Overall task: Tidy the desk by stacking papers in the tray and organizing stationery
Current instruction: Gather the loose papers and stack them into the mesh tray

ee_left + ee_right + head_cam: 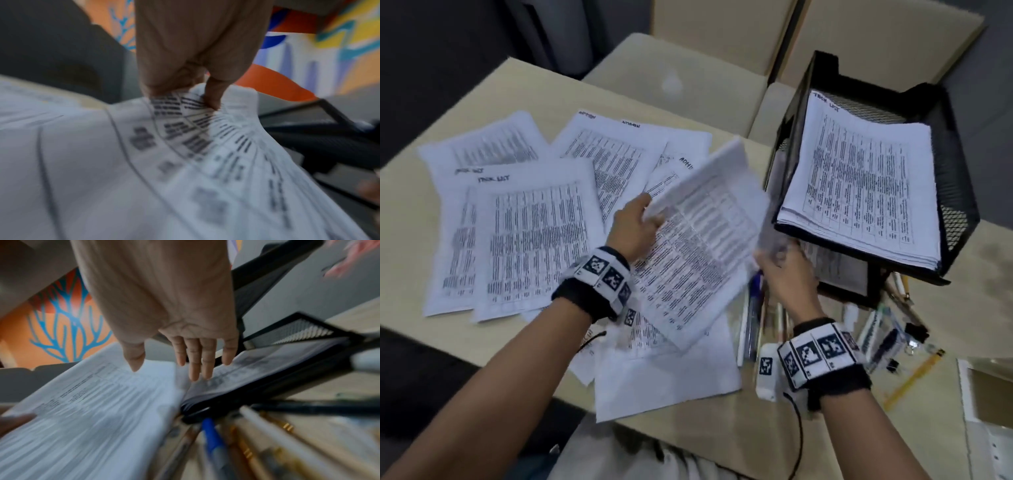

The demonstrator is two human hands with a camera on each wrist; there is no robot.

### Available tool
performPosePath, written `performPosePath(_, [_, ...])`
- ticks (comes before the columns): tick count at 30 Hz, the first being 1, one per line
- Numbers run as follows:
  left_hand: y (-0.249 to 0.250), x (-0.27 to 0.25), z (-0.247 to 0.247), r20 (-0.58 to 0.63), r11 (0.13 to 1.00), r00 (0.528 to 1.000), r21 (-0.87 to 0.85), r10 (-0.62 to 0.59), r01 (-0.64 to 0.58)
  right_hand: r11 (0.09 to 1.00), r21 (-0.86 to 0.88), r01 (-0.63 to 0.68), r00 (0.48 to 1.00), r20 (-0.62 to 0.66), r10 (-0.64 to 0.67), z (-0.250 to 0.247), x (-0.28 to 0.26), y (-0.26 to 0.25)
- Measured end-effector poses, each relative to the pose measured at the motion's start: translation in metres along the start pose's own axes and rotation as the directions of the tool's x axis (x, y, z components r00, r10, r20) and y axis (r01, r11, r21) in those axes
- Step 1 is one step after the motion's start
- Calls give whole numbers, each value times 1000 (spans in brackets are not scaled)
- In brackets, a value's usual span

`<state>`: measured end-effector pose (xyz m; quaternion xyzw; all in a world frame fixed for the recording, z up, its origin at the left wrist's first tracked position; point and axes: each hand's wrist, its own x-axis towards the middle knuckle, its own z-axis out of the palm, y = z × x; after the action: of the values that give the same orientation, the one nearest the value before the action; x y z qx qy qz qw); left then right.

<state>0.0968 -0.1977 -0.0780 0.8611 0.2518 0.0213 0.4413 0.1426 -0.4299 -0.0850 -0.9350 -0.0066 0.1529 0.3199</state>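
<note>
the lifted sheaf of papers [705, 236] is smeared by motion in all three views, so its printed table cannot be read. the left hand [635, 228] pinches it near one corner, thumb on top and fingers curled beneath, as the left wrist view shows. the right hand [786, 274] is at the sheaf's opposite edge with fingers straight and spread; the right wrist view shows them just over the paper edge, and whether they touch it cannot be told. the sheaf hangs tilted above the middle of the tabletop [482, 92], just beside the black mesh tray [959, 192] at the right edge.

the tray's upper tier carries a paper stack [859, 192] whose handwritten heading seems to read "task list"; the table below it is too small to read. a lower tier is mostly hidden under the upper one, only a dim printed sheet showing. loose sheets [530, 236] spread over the left half of the tabletop; two carry handwritten headings like "task list", and others farther back seem to say "admin", upside down. pens and pencils [753, 318] lie near the front right edge, partly covered by the right wrist and blurred. a yellow ruler [914, 377] lies beside them, its markings unreadable.
</note>
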Motion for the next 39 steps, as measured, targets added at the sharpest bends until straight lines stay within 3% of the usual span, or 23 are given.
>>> performPosePath(2, [-19, 4, -18, -57, 981, 982, -84, -181, 176, 998, 63, 10, 994, 107, -17, 22, -6, -18])
performPosePath(6, [-55, 1, -27, 119, 918, 910, 58, -396, 392, 997, 50, -56, 984, 174, 47, 71, -11, -42])
performPosePath(10, [-70, -18, -28, 213, 880, 866, 263, -452, 395, 988, -12, -153, 981, 121, 153, 99, -11, -50])
performPosePath(13, [-77, -21, -38, 144, 910, 921, 270, -363, 316, 991, -84, -100, 990, 88, 107, 93, -15, -58])
performPosePath(14, [-82, -18, -46, 61, 905, 936, 287, -346, 315, 994, -91, -53, 997, 59, 59, 86, -15, -64])
performPosePath(16, [-95, -10, -66, -87, 867, 920, 312, -381, 389, 989, -121, 84, 995, -47, -90, 64, -14, -81])
performPosePath(19, [-127, 0, -99, -178, 788, 839, 286, -515, 545, 949, -72, 307, 890, -332, -313, 24, -14, -126])
performPosePath(21, [-152, 3, -118, -209, 724, 757, 221, -619, 653, 905, 96, 415, 808, -496, -318, 1, -17, -160])
performPosePath(23, [-168, 3, -131, -232, 678, 702, 182, -674, 712, 852, 260, 455, 791, -558, -252, -7, -13, -186])
performPosePath(27, [-182, 12, -145, -312, 642, 701, 283, -641, 713, 844, 437, 311, 893, -439, -102, 40, 17, -204])
performPosePath(31, [-197, 30, -167, -212, 723, 757, 224, -618, 653, 937, 345, 55, 993, -117, -15, 116, 44, -195])
performPosePath(33, [-203, 34, -178, -277, 737, 737, 128, -616, 664, 977, 204, -58, 998, 31, 53, 151, 52, -187])
performPosePath(35, [-205, 36, -184, -325, 725, 692, 25, -645, 688, 992, 25, -123, 988, 97, 120, 178, 52, -188])
performPosePath(37, [-202, 36, -185, -308, 713, 673, -24, -672, 700, 986, -118, -118, 981, 137, 134, 197, 43, -198])
performPosePath(39, [-198, 39, -180, -260, 718, 687, -33, -678, 695, 984, -156, -89, 975, 187, 118, 214, 31, -211])
